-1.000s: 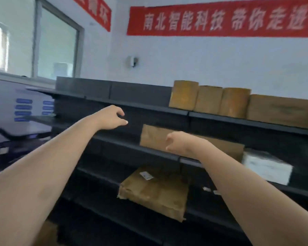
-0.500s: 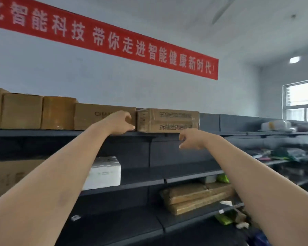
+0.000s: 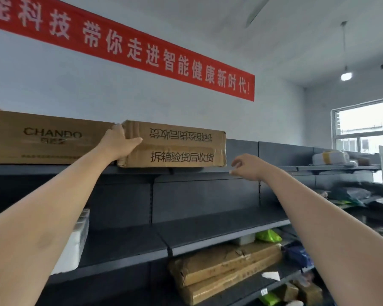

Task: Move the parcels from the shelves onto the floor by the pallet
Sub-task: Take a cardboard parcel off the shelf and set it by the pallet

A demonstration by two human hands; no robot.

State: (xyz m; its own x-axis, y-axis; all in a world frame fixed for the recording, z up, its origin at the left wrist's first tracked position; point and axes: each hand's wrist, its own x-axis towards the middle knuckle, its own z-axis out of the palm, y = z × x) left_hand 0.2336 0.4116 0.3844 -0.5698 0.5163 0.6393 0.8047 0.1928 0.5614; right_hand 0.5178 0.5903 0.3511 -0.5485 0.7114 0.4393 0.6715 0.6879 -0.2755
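A brown taped cardboard parcel (image 3: 181, 144) with black Chinese print rests on the top shelf (image 3: 241, 170) of a dark metal rack. My left hand (image 3: 119, 143) grips its left end, thumb across the front face and fingers behind the corner. My right hand (image 3: 247, 165) hovers just off the parcel's right end, fingers spread, touching nothing. A long "CHANDO" carton (image 3: 44, 138) stands on the same shelf, touching the parcel's left side.
Lower shelves hold a white foam box (image 3: 75, 244), two stacked flat brown parcels (image 3: 226, 272), green bags (image 3: 268, 236) and small packets. More wrapped parcels (image 3: 332, 156) lie on the far right shelf. The middle shelf (image 3: 208, 228) is bare below the parcel.
The view swung right along the rack and came closer. My left hand went from hovering to gripping the parcel's left end. My right hand rose toward the parcel's right end.
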